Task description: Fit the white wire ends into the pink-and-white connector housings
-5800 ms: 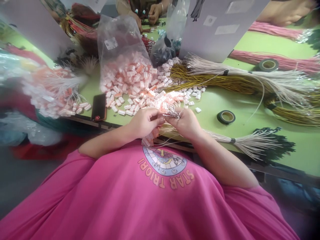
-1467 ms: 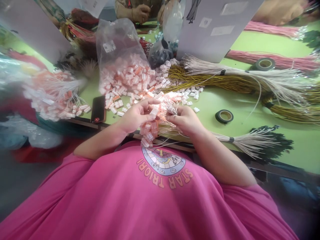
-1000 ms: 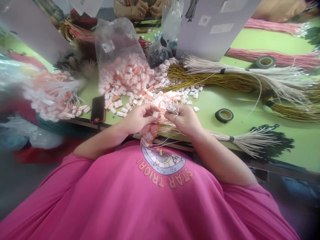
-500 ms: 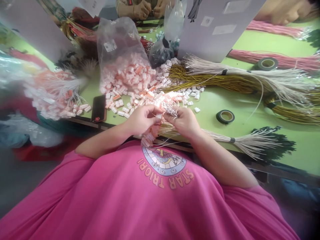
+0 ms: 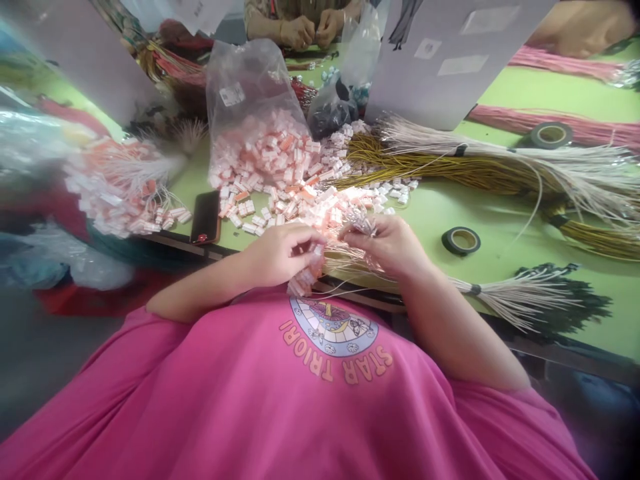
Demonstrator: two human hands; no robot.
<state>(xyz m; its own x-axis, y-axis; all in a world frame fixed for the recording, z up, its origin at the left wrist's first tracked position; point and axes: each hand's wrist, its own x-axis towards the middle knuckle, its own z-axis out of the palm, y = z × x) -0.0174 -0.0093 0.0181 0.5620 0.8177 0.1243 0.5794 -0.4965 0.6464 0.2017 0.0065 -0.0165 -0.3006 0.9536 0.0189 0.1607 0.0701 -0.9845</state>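
My left hand (image 5: pixel 286 252) is closed in a pinch on white-and-orange connectors (image 5: pixel 301 281), a cluster of which hangs below its fingers at the table edge. To its right, my right hand (image 5: pixel 393 243) grips a bundle of thin white wires (image 5: pixel 361 221) whose silvery ends stick up past the thumb. A small gap separates the two hands. Just beyond them spreads a heap of loose white-and-orange connectors (image 5: pixel 280 150), partly inside a clear plastic bag (image 5: pixel 245 73). The exact part between my left fingertips is too small to make out.
A phone (image 5: pixel 205 217) lies left of the heap, beside bagged wired connectors (image 5: pixel 115 193). At right are a black tape roll (image 5: pixel 461 240), yellow wires (image 5: pixel 450 167), and a taped white bundle with black ends (image 5: pixel 530 297). Dividers (image 5: pixel 450 87) stand behind; another person's hands (image 5: pixel 313 30) are across the table.
My hands have moved apart, the right one shifting right with the wires. The whole view has shifted slightly, so things on the table appear further right.
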